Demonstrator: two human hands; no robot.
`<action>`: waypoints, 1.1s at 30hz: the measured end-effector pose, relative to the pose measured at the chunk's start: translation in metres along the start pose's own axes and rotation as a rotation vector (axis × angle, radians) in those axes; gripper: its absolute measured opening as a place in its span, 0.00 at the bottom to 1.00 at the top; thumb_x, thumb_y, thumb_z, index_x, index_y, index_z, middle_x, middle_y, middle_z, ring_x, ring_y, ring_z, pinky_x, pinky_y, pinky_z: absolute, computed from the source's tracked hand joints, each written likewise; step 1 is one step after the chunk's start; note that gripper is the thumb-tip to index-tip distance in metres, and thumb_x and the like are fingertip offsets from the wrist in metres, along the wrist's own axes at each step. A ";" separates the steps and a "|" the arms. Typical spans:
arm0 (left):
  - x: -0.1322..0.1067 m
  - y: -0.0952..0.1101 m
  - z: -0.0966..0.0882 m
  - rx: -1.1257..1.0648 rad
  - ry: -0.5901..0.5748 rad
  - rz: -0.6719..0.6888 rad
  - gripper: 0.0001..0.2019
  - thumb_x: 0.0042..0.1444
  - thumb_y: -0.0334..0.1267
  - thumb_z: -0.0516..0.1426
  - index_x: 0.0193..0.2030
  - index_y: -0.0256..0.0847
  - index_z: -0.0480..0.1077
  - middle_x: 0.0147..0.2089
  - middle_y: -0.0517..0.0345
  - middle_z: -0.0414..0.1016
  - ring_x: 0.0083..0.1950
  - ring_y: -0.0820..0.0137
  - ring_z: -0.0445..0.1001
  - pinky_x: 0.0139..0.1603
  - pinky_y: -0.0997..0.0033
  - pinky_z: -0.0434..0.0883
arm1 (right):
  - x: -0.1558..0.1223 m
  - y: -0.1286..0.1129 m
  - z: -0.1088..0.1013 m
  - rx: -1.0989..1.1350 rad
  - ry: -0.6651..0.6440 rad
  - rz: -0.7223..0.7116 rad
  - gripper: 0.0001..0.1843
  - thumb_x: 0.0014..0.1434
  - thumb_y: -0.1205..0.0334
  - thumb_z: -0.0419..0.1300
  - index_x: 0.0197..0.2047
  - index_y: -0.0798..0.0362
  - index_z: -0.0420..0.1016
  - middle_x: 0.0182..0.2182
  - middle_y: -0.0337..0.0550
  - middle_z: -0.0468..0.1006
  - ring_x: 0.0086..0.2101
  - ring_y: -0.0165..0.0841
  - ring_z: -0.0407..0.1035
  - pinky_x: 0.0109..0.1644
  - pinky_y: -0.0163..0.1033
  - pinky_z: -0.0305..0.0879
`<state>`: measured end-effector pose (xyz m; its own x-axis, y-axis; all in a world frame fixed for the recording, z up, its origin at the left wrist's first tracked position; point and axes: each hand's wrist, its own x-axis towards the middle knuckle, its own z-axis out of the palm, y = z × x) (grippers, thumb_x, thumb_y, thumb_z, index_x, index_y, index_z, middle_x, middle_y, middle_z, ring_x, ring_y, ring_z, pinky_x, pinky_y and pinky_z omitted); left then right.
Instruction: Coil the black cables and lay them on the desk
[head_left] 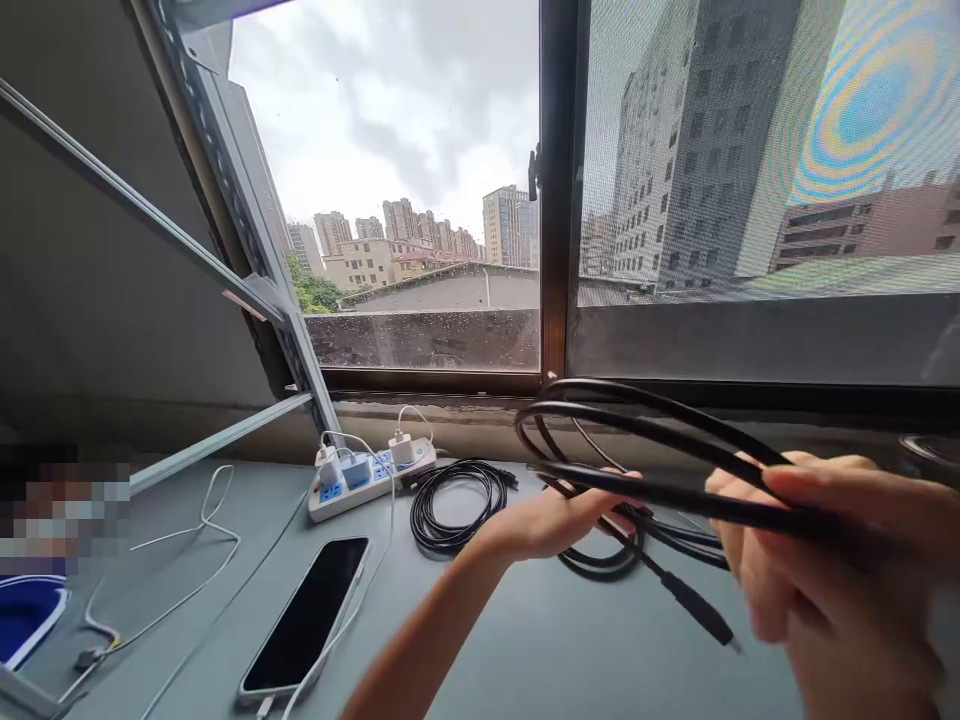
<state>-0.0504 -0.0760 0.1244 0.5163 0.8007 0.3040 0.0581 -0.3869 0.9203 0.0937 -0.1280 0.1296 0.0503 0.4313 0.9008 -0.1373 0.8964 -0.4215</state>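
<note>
Both hands, left hand [559, 520] outstretched and right hand [817, 560] raised, pinch the black cable [645, 425] between curled fingers.

We hold a looped black cable [637, 440] between our left hand [559, 520] and right hand [817, 560]. On the grey table [525, 640] lie a smartphone [307, 615], a white power strip [371, 475] and another coiled cable [454, 505].
</note>
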 end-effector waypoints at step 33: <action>-0.003 0.005 -0.038 -0.002 0.427 0.168 0.13 0.60 0.44 0.54 0.46 0.38 0.67 0.12 0.73 0.51 0.10 0.76 0.60 0.09 0.83 0.54 | 0.008 0.052 0.009 -0.425 0.055 0.065 0.27 0.59 0.58 0.61 0.61 0.36 0.62 0.37 0.36 0.73 0.16 0.18 0.53 0.14 0.27 0.56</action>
<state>-0.0846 -0.0628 0.1372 0.1201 0.8438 0.5231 0.0017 -0.5271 0.8498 0.0786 -0.0786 0.1162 0.1093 0.4831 0.8687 0.2771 0.8245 -0.4933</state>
